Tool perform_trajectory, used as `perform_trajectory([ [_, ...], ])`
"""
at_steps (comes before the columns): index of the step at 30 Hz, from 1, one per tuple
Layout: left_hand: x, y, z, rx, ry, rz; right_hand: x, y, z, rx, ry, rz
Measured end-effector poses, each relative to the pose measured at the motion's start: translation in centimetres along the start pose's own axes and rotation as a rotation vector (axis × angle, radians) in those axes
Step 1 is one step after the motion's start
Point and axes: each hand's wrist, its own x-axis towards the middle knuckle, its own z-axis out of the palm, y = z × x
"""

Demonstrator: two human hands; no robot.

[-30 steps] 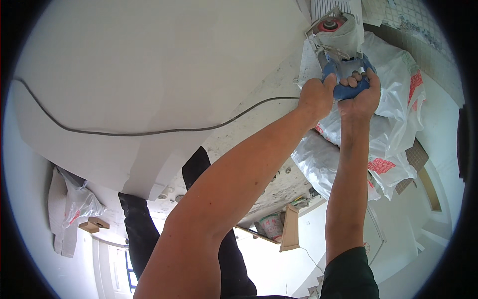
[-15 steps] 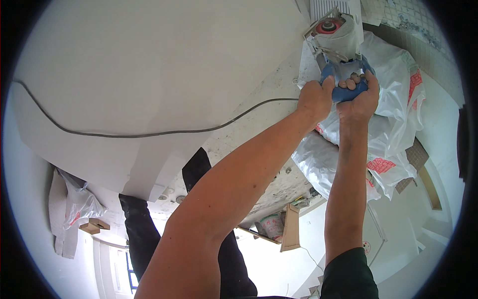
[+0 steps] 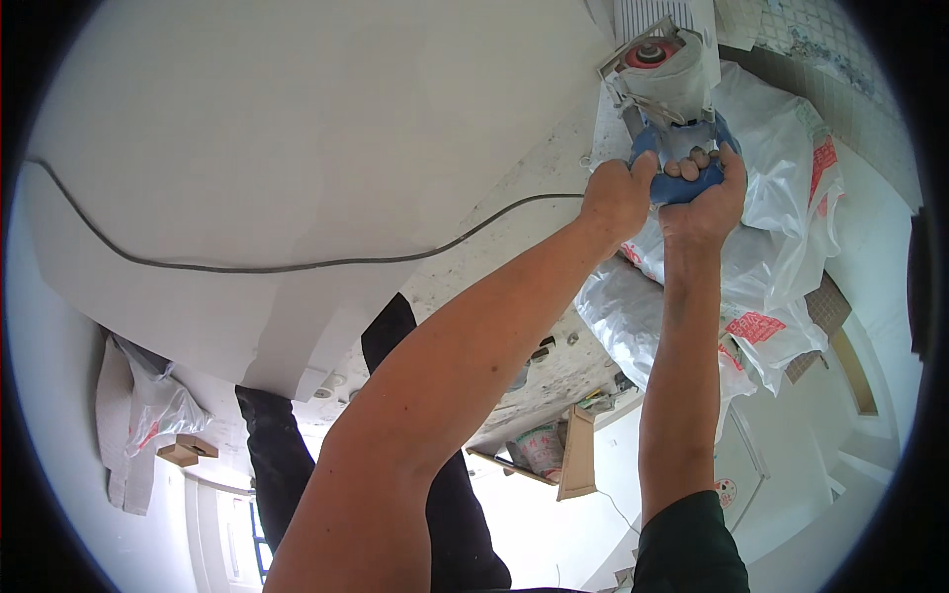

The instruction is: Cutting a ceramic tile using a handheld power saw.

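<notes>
Both my hands are at a blue power saw (image 3: 677,128) with a grey guard and a red-centred disc, at the upper right. My left hand (image 3: 618,203) is closed on the left of its blue body. My right hand (image 3: 707,198) wraps round the blue handle, fingertips curled over it. The saw's head lies over a white ribbed piece (image 3: 652,12) at the top edge. A black cord (image 3: 297,265) runs from near my left hand across a large pale board (image 3: 316,128) to the left rim. White plastic-wrapped bags (image 3: 771,198) with red print lie right of and below the saw.
A cardboard box (image 3: 576,455) holding a sack and small items stands lower down. My dark-clothed legs (image 3: 267,445) show behind my left forearm. A small carton (image 3: 188,450) and plastic-covered pieces (image 3: 138,425) lie at the lower left. Patterned tiles (image 3: 811,49) are at the upper right.
The saw and both my hands have shifted slightly to the left. My grip on it looks the same.
</notes>
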Motion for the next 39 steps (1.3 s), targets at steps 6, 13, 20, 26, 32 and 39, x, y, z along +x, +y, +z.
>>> perform_trajectory([
  [6, 0.0, 0.0, -0.1, 0.01, -0.005, 0.02, 0.2, 0.0, -0.5, 0.008, -0.035, -0.012],
  [13, 0.0, -0.1, -0.3, 0.012, -0.029, 0.021, -0.3, 0.2, -0.2, -0.02, -0.008, -0.035],
  [20, 0.3, -0.7, -0.4, 0.009, -0.031, 0.043, -0.7, 0.4, 0.0, -0.04, -0.029, -0.04],
  [26, 0.5, -1.1, -0.4, -0.005, -0.033, 0.039, -0.7, 0.5, 0.2, -0.031, 0.002, -0.043],
  [32, 0.3, -1.1, -0.3, -0.003, -0.034, 0.046, -0.6, 0.5, -0.2, -0.018, 0.005, -0.031],
  [39, 0.2, -1.2, -0.2, -0.028, -0.023, 0.025, -0.9, 0.6, 0.0, -0.031, 0.007, -0.052],
])
